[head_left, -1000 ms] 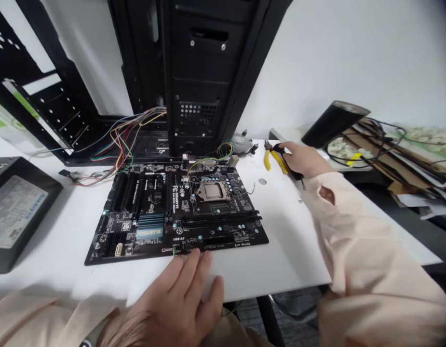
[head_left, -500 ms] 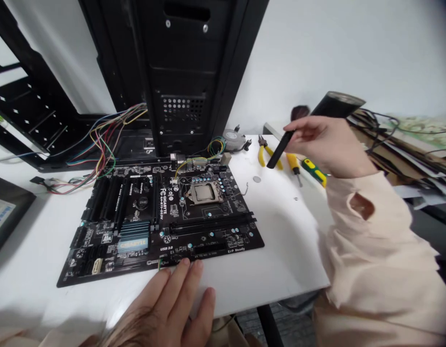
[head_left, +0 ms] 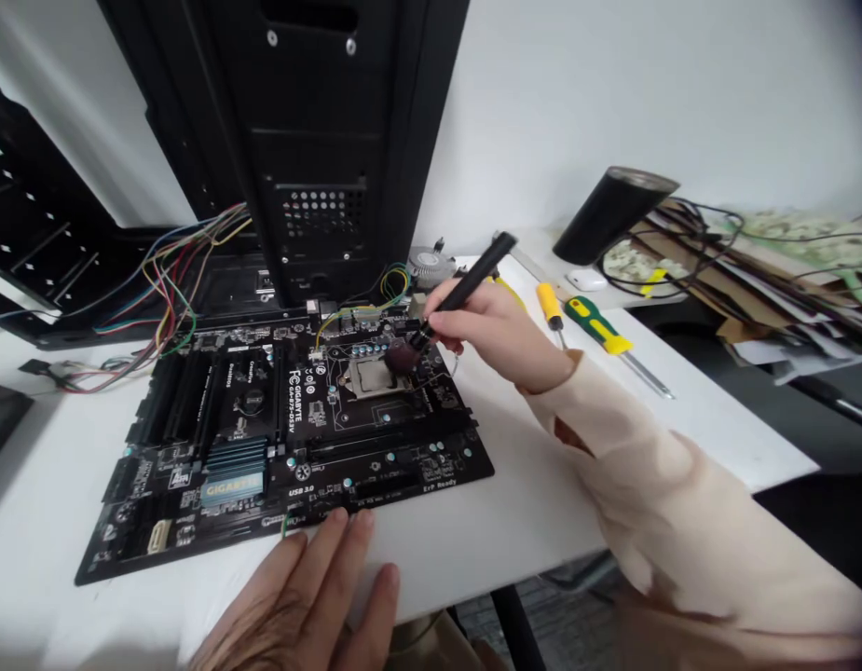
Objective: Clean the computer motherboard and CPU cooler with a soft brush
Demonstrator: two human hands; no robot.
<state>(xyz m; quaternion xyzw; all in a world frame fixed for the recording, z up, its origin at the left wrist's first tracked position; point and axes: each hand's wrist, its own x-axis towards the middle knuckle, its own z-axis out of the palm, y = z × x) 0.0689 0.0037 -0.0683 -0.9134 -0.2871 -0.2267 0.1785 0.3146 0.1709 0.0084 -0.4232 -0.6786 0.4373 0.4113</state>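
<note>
A black motherboard (head_left: 277,438) lies flat on the white table (head_left: 542,503). My right hand (head_left: 497,331) is closed around a black-handled brush (head_left: 472,278), its dark bristle tip resting by the CPU socket (head_left: 371,376). My left hand (head_left: 311,596) lies flat on the table with fingers stretched out, its fingertips touching the board's near edge.
A black computer case (head_left: 311,140) stands behind the board, with coloured wires (head_left: 165,289) trailing left. A small cooler fan (head_left: 427,264), yellow pliers (head_left: 507,289), two screwdrivers (head_left: 598,331), a white mouse and a tilted black cylinder (head_left: 605,214) sit at the right, beside piled cables and cardboard.
My right hand picked the brush up from beside the pliers and brought it left and down onto the board at the socket. My left hand stayed at the board's edge.
</note>
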